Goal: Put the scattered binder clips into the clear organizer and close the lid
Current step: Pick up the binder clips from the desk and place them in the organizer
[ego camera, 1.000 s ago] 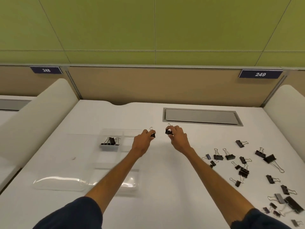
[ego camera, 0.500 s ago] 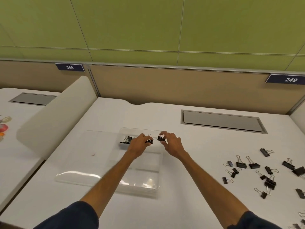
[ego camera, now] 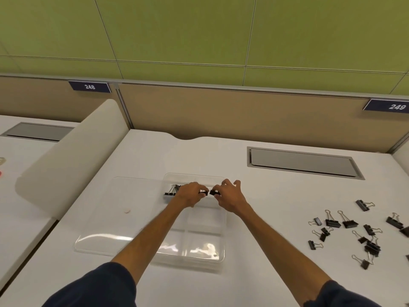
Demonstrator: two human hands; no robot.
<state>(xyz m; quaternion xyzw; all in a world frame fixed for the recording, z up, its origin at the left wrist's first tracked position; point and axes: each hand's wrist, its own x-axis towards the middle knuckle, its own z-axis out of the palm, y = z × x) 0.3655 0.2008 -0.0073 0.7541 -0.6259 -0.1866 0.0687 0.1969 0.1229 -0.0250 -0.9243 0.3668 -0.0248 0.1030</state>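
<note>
The clear organizer (ego camera: 203,247) lies on the white desk with its lid (ego camera: 119,218) folded flat to the left. Several black binder clips (ego camera: 173,190) sit in its far left compartment. My left hand (ego camera: 190,194) and my right hand (ego camera: 228,197) hover over the organizer's far compartments, fingertips almost meeting. Each pinches a small black binder clip: the left one (ego camera: 204,193), the right one (ego camera: 214,192). Many more black binder clips (ego camera: 349,227) lie scattered on the desk at the right.
A grey cable hatch (ego camera: 303,163) is set into the desk behind the right hand. A curved white divider (ego camera: 73,156) borders the desk on the left. A tan back panel (ego camera: 243,116) with number plates 248 and 249 closes the far side.
Both hands, each with a clip, have moved left and down, from open desk to right over the organizer's far compartments. The camera has turned left, pushing the loose clips toward the right edge.
</note>
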